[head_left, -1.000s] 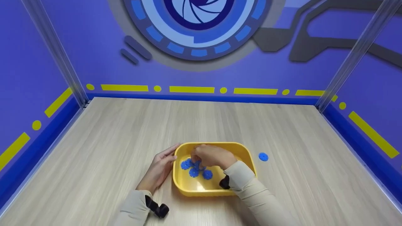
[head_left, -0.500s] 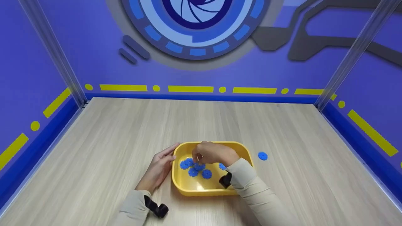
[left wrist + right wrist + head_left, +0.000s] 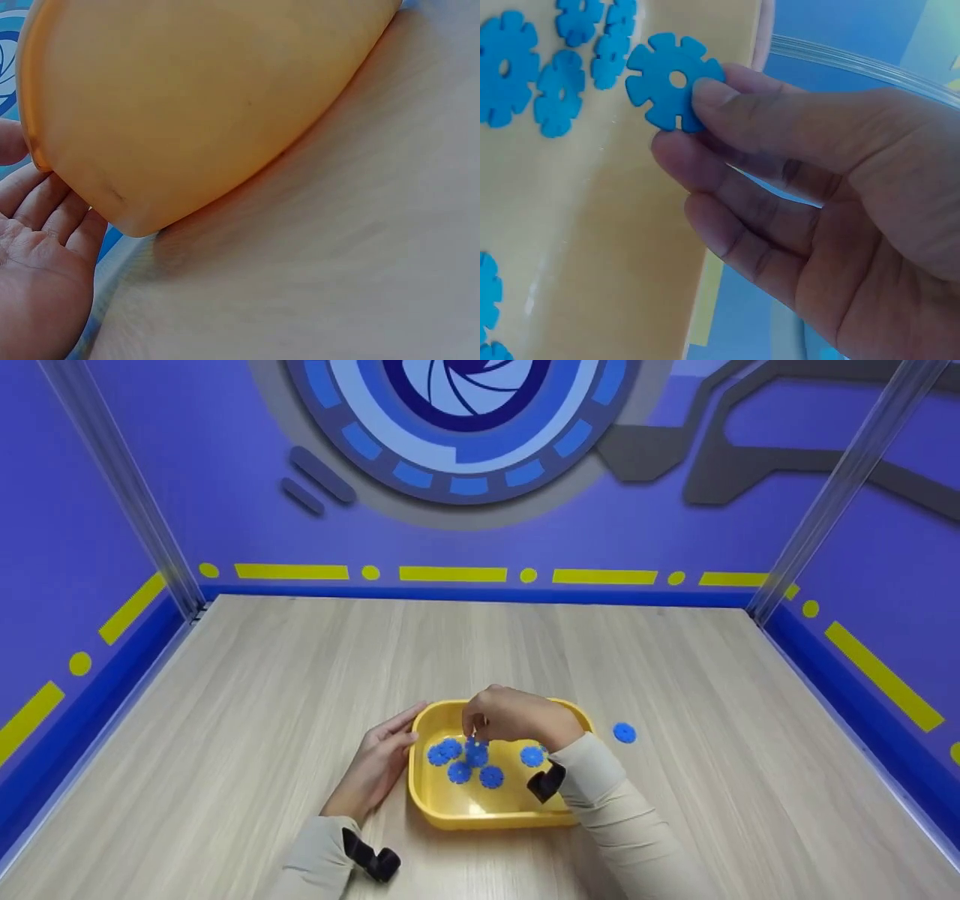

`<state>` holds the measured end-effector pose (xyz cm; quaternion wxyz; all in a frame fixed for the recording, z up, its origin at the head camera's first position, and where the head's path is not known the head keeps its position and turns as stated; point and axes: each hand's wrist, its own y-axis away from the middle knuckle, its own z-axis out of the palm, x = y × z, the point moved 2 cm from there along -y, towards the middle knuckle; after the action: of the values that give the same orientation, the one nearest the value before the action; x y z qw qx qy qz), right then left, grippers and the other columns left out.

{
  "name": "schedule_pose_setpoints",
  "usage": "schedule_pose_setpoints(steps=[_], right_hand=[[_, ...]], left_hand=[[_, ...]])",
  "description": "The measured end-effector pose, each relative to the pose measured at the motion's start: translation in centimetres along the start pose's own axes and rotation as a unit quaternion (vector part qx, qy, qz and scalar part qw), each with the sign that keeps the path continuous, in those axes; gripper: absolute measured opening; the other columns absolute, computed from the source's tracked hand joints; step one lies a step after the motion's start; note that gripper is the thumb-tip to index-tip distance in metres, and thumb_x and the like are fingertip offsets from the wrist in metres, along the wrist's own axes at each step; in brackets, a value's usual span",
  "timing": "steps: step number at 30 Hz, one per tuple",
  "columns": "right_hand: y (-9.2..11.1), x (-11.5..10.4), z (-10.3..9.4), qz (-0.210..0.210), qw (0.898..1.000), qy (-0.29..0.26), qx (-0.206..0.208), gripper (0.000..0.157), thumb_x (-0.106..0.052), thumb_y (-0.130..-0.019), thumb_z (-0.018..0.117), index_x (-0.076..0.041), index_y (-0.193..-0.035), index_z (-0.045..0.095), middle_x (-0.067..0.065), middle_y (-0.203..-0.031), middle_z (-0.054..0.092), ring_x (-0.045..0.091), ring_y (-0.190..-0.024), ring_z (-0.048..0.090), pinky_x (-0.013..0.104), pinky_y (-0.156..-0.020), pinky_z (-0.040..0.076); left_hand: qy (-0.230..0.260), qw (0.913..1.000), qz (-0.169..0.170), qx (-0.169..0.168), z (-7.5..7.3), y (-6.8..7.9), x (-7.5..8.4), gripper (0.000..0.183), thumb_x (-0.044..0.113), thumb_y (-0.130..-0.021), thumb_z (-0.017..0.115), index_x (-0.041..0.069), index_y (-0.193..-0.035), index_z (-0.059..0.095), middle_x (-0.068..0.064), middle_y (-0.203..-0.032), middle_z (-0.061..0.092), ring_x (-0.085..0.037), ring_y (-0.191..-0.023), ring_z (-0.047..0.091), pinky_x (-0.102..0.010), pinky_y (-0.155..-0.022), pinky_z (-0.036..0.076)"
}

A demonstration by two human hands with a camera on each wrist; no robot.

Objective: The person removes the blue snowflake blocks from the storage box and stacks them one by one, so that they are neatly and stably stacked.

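A yellow plastic bin [image 3: 510, 816] stands on the table, with several blue notched snowflake building discs [image 3: 491, 777] lying inside it. My left hand [image 3: 381, 757] rests against the bin's left wall, fingers straight along the outside and thumb at the rim. The left wrist view has the fingertips partly hidden behind the bin [image 3: 195, 105]. Over the discs in the bin, my right hand [image 3: 521, 716] pinches one blue snowflake disc [image 3: 656, 82] between thumb and forefinger. That disc has a round centre hole and slots around its edge; its other fingers curl loosely below.
One more blue disc [image 3: 624, 733] lies on the wood-grain table [image 3: 315, 660] just right of the bin. Blue-purple printed panels [image 3: 465, 544] with metal corner posts enclose the back and both sides.
My right hand has risen a little from among the discs and shifted slightly right, with one disc now pinched in its fingers. My left hand stays at the bin's wall.
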<state>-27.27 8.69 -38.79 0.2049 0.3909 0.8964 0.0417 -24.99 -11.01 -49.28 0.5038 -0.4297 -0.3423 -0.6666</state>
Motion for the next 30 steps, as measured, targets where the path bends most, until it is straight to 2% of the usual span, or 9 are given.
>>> schedule_pose_setpoints(steps=[7,12,20,30], right_hand=[[0.9,0.1,-1.1,-0.023,0.999,-0.021,0.034,0.014,-0.005,-0.089,0.063,-0.008,-0.099,0.073,0.000,-0.089,0.071,0.008,-0.072,0.059,0.019,-0.066,0.054],[1.8,0.3,-1.7,-0.020,0.998,-0.033,0.053,0.015,-0.005,-0.089,0.063,-0.009,-0.100,0.073,-0.002,-0.088,0.071,0.008,-0.073,0.060,0.019,-0.068,0.054],[3.0,0.9,-2.3,-0.009,0.996,-0.042,0.073,0.016,-0.007,-0.089,0.065,-0.010,-0.102,0.074,-0.003,-0.093,0.071,0.010,-0.080,0.061,0.023,-0.077,0.056],[4.9,2.5,-2.9,-0.038,0.991,-0.054,0.112,0.012,-0.005,-0.089,0.064,-0.007,-0.097,0.073,0.002,-0.091,0.072,0.012,-0.078,0.064,0.023,-0.073,0.057]], left_hand=[[-0.004,1.0000,0.001,0.005,0.1,0.1,0.1,0.057,-0.002,-0.089,0.050,-0.008,-0.144,0.035,-0.020,-0.153,0.034,-0.027,-0.144,0.028,-0.031,-0.113,0.035],[-0.001,1.0000,0.000,0.002,0.1,0.1,0.0,0.058,-0.003,-0.088,0.050,-0.008,-0.144,0.035,-0.020,-0.153,0.034,-0.025,-0.143,0.030,-0.030,-0.112,0.037],[-0.002,1.0000,0.001,-0.002,0.0,0.1,0.0,0.057,-0.004,-0.089,0.049,-0.008,-0.144,0.035,-0.021,-0.152,0.034,-0.024,-0.141,0.034,-0.030,-0.111,0.039],[-0.008,1.0000,0.001,-0.001,0.0,0.1,0.1,0.057,-0.003,-0.089,0.050,-0.008,-0.144,0.035,-0.020,-0.152,0.034,-0.025,-0.141,0.033,-0.030,-0.111,0.038]])
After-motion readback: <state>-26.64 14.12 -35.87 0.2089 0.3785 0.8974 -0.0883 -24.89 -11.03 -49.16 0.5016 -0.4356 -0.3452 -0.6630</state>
